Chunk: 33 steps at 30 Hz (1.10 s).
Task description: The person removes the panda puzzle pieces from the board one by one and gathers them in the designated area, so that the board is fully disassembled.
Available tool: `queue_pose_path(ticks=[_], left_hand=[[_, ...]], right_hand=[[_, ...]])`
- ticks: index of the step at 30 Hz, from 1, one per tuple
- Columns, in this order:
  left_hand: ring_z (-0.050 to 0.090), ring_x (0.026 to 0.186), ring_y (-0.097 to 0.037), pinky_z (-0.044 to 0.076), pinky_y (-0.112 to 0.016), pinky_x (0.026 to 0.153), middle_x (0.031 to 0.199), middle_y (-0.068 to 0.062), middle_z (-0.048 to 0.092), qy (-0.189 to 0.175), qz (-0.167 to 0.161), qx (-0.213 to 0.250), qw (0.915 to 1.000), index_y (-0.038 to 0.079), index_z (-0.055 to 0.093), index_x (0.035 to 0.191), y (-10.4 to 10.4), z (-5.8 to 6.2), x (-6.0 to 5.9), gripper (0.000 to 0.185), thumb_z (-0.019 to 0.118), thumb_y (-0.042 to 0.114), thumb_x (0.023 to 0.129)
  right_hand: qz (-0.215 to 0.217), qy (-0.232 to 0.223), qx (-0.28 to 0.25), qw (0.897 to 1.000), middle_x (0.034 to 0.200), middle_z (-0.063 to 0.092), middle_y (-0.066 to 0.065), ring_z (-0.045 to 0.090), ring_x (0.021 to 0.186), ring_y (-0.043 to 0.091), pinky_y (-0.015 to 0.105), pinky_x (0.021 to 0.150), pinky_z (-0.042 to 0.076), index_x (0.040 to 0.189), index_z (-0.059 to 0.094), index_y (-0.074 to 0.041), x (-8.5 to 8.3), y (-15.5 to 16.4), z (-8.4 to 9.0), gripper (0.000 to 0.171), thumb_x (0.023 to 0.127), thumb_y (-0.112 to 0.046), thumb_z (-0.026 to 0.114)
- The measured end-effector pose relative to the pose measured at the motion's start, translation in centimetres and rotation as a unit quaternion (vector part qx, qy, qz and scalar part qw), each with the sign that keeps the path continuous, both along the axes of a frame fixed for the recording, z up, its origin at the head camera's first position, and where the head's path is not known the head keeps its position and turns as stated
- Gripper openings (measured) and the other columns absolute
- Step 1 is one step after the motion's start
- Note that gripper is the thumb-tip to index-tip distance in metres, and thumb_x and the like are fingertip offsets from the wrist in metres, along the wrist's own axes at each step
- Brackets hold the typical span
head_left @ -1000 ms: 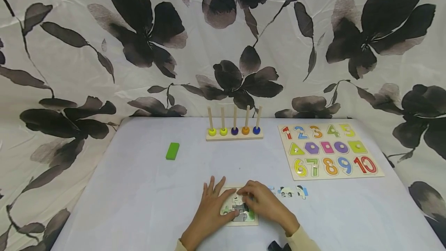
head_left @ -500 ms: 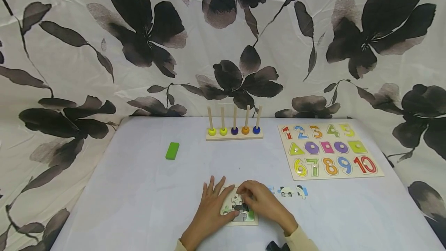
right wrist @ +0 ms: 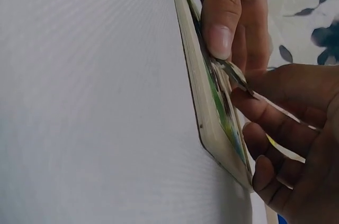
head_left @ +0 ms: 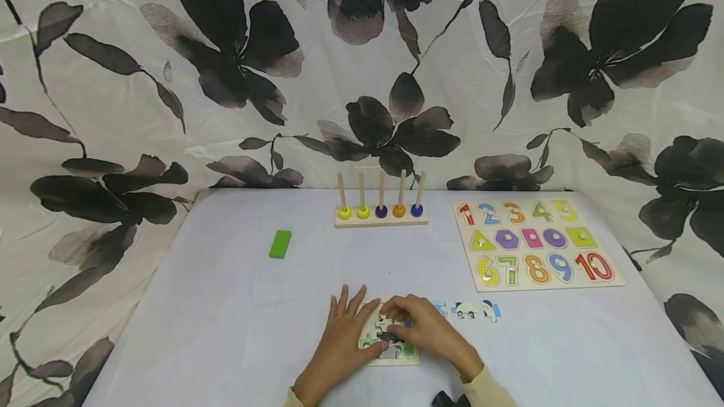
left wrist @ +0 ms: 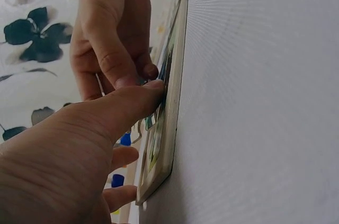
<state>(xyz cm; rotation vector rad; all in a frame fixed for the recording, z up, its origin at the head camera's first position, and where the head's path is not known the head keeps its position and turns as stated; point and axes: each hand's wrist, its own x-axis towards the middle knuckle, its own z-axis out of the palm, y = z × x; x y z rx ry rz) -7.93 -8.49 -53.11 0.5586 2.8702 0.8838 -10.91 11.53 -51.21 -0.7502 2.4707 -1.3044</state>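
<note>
A small wooden jigsaw board [head_left: 390,362] with panda-coloured pieces lies near the table's front. My left hand [head_left: 339,338] rests across its left side, fingers spread straight and thumb pressing on the pieces. In the left wrist view, that thumb [left wrist: 140,99] reaches over the board's face. My right hand [head_left: 427,328] is over the board's upper right part. Between its thumb and forefinger it pinches a puzzle piece [right wrist: 237,77], tilted up from the board beside the left thumb tip. The right hand covers part of the board in the head view.
Several loose puzzle pieces [head_left: 465,311] lie right of the board. Farther back are a number-and-shape board [head_left: 537,247], a peg stand with coloured rings [head_left: 381,222] and a green block [head_left: 279,244]. A black object [head_left: 449,399] lies by the right sleeve. Floral cloth hangs behind.
My right fingertips have shifted slightly left over the board, and the thumb and forefinger have changed position. My left hand has stayed in place.
</note>
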Motion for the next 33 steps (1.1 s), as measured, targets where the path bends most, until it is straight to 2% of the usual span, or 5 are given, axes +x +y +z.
queue_pose_path(ticks=[4,9,16,23,33], left_hand=[[0.008,0.144,-0.046,0.006,-0.066,0.111,0.153,-0.016,0.031,-0.005,0.000,0.003,1.0000,0.016,0.050,0.139,0.0,-0.1,0.0,0.072,0.071,0.051,0.080],[0.007,0.144,-0.046,0.006,-0.066,0.111,0.154,-0.016,0.031,-0.009,-0.002,0.004,1.0000,0.016,0.049,0.139,0.1,-0.2,0.0,0.073,0.070,0.052,0.080],[0.008,0.144,-0.044,0.006,-0.065,0.112,0.154,-0.015,0.031,-0.012,0.001,0.011,0.9999,0.015,0.048,0.140,0.0,-0.2,0.0,0.076,0.068,0.057,0.079],[0.007,0.146,-0.037,0.008,-0.057,0.116,0.156,-0.010,0.029,-0.043,-0.005,0.042,0.9982,0.015,0.043,0.144,-1.1,-0.1,-0.2,0.098,0.073,0.066,0.067],[0.009,0.147,-0.031,0.010,-0.051,0.117,0.158,-0.006,0.025,-0.067,-0.029,0.035,0.9967,0.015,0.036,0.148,-2.2,0.3,-0.4,0.113,0.081,0.063,0.056]], right_hand=[[0.000,-0.001,-0.006,1.000,0.090,0.067,-0.005,0.058,0.080,0.003,0.024,0.073,0.051,0.106,0.067,-0.010,-0.1,0.2,0.1,0.022,0.085,-0.006,0.070],[-0.050,0.009,-0.023,0.998,0.088,0.067,-0.005,0.058,0.077,0.004,0.023,0.069,0.051,0.107,0.068,-0.010,0.0,1.7,0.8,0.022,0.086,-0.006,0.069],[-0.110,0.021,-0.028,0.993,0.085,0.066,-0.006,0.059,0.072,0.005,0.024,0.066,0.051,0.107,0.068,-0.010,0.4,6.5,1.5,0.021,0.087,-0.011,0.070],[-0.184,-0.014,-0.012,0.983,0.081,0.065,-0.005,0.059,0.071,0.006,0.022,0.064,0.051,0.102,0.069,-0.012,1.5,10.6,1.4,0.021,0.082,-0.009,0.074],[-0.183,-0.034,0.011,0.982,0.080,0.066,-0.003,0.059,0.070,0.003,0.022,0.063,0.052,0.101,0.070,-0.006,3.3,13.0,0.4,0.018,0.084,-0.009,0.072]])
